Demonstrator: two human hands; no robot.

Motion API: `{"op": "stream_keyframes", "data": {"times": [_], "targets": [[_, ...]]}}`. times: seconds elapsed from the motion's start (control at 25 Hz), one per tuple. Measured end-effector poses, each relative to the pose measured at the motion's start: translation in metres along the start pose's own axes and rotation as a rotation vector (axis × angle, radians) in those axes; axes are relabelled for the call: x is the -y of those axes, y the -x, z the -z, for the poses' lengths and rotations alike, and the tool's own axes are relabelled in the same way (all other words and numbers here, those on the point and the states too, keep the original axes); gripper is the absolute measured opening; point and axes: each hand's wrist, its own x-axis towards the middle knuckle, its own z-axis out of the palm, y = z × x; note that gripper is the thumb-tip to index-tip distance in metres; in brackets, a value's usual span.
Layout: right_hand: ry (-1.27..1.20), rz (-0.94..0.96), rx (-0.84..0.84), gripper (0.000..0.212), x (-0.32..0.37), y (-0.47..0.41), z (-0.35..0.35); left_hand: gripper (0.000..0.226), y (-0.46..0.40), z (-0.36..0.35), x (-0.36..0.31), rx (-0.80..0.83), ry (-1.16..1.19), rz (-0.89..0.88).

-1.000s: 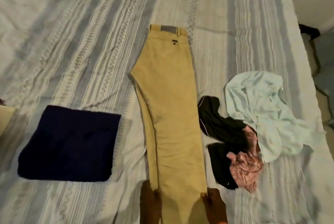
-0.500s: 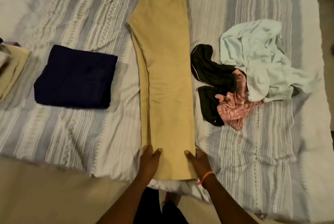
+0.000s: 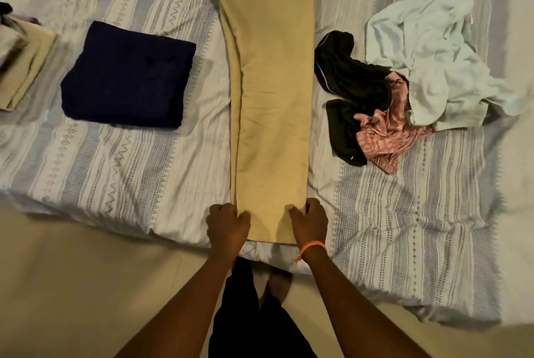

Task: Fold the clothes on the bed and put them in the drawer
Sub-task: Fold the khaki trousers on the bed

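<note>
So the tan trousers [image 3: 271, 92] are laid out lengthwise down the middle of the bed [image 3: 130, 172], folded leg over leg, with the hems at the near edge by me and the waist end running out of the top of the view. My left hand [image 3: 228, 227] has the left corner of the hem, fingers curled tight around the fabric, and my right hand [image 3: 309, 224] is doing the same on the right corner, thumb on top and the cloth pinched underneath. Both are properly gripping, nothing loose. There's an orange band [image 3: 312, 246] on my right wrist.

To the left of the trousers, a bit apart, sits a folded navy garment [image 3: 127, 74] in a neat square. Further left at the edge of the view is a beige folded stack [image 3: 23, 66], partly cut off, so I can't tell what's in it.

On the right side there's the unfolded pile: a black garment [image 3: 346, 86] closest to the trousers, a crumpled pink piece [image 3: 384, 132] touching it, and a pale mint garment [image 3: 433, 54] bunched up over both on the far side. The bedcover is white with grey-blue patterned stripes, a little wrinkled. Beige floor [image 3: 72, 285] below the bed edge, my legs in dark fabric between my arms.
</note>
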Motion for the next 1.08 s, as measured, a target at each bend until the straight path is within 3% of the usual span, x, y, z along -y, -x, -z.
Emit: {"op": "stream_keyframes", "data": {"times": [0.08,0.2,0.36,0.48,0.64,0.72,0.84,0.92,1.08], "targets": [[-0.132,-0.075,0.036,0.022,0.002,-0.001,0.002,0.039,-0.001,0.004,-0.005,0.059,0.138,0.031],[-0.269,-0.160,0.230,0.016,0.000,-0.006,0.011,0.039,-0.009,0.012,-0.007,0.133,0.204,0.073],[-0.284,-0.200,0.262,0.028,0.013,0.005,0.030,0.021,0.010,0.040,-0.024,0.188,0.326,0.150],[-0.432,-0.232,0.252,0.037,0.048,0.012,0.052,0.023,0.020,0.073,-0.054,0.238,0.471,0.202],[-0.764,-0.272,0.355,0.010,0.111,-0.018,0.092,0.008,-0.007,0.126,-0.118,0.438,0.711,0.271],[-0.871,-0.343,0.437,0.022,0.148,-0.045,0.111,0.019,-0.035,0.147,-0.154,0.490,0.856,0.308],[-0.879,-0.329,0.474,0.053,0.195,-0.103,0.115,0.032,-0.095,0.164,-0.201,0.491,0.969,0.381],[-0.843,-0.306,0.471,0.061,0.222,-0.138,0.108,0.034,-0.131,0.174,-0.223,0.475,0.978,0.375],[-0.698,-0.296,0.442,0.049,0.275,-0.219,0.084,0.024,-0.214,0.168,-0.251,0.407,0.941,0.307]]}}
